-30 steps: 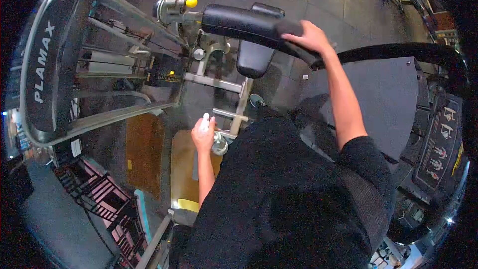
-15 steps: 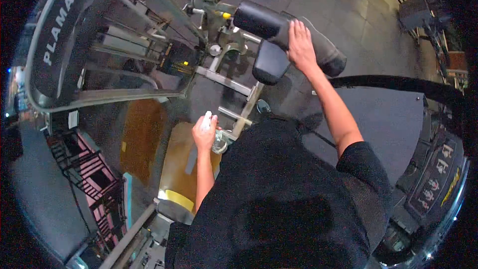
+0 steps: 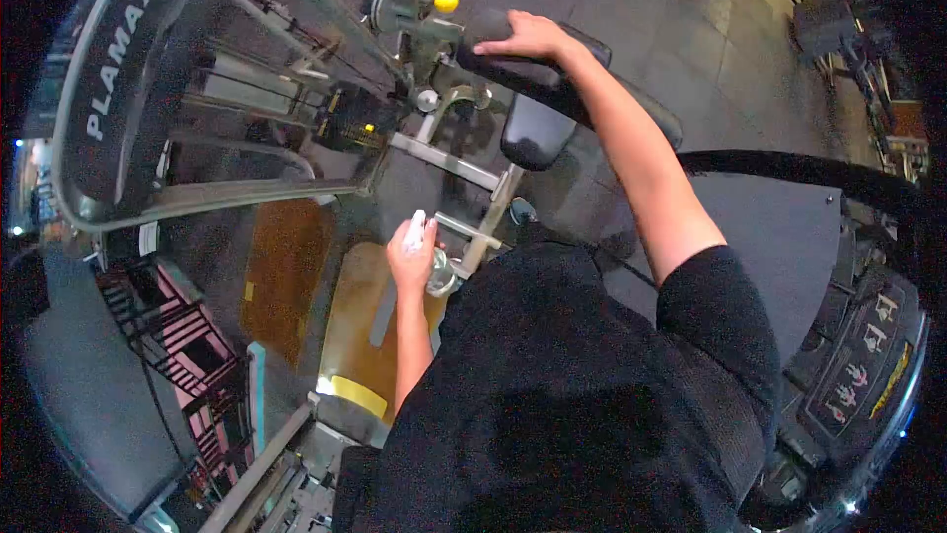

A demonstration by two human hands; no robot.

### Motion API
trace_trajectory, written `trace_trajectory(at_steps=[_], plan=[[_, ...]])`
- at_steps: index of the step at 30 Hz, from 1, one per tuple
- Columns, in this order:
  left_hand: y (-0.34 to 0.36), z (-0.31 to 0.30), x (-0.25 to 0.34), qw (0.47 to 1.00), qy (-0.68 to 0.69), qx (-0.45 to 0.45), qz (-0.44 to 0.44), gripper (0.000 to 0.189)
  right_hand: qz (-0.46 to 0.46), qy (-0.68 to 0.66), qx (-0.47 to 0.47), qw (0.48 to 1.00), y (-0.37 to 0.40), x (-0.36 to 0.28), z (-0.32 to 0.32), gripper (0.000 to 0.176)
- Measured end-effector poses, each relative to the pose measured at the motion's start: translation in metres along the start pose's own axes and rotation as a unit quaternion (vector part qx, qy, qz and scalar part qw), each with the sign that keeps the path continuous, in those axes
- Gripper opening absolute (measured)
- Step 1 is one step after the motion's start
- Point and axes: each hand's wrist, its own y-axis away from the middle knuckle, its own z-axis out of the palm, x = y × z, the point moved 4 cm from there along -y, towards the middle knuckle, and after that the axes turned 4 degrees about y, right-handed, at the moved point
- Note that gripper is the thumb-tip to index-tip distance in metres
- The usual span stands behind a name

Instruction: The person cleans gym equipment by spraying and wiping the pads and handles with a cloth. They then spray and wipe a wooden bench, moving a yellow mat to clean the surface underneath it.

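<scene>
Pad (image 3: 508, 70) first: this long black roll sits at the top of the gym machine (image 3: 118, 60), just right of the yellow knob (image 3: 446, 1) and above a smaller cushion (image 3: 533, 134). The right hand (image 3: 523, 37) lies on the pad's left end, palm down, with the fingers spread and flat rather than curled round it. Whether there is a cloth under the palm cannot be told.

To work this surface well, I would judge that the palm should keep even pressure and follow the curve of the roll. The arm is stretched far forward (a long reach), so the body has to stay steady. The hand should also stay off the knob and the metal bracket beside it.

The left hand (image 3: 412, 259) is low, near the person's chest and well apart from the pad. Its fingers are wrapped round a spray bottle (image 3: 440, 273), which stands upright with the white nozzle at the top. The body of the bottle looks clear, but how much liquid it holds cannot be made out.
</scene>
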Motion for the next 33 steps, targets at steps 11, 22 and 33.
trace_trajectory(at_steps=[11, 22, 33], plan=[[-0.142, 0.159, 0.12, 0.987, -0.006, -0.076, 0.143, 0.06, 0.192, -0.048, 0.126, 0.972, 0.249, 0.136, -0.016, 0.093], [-0.169, 0.183, 0.112, 0.951, -0.168, -0.14, 0.22, 0.078, 0.161, 0.291, 0.295, 0.896, 0.226, 0.056, 0.055, 0.111], [-0.182, 0.172, 0.075, 0.891, -0.35, -0.181, 0.226, 0.078, -0.107, 0.069, 0.053, 0.99, 0.02, -0.011, 0.001, 0.096]])
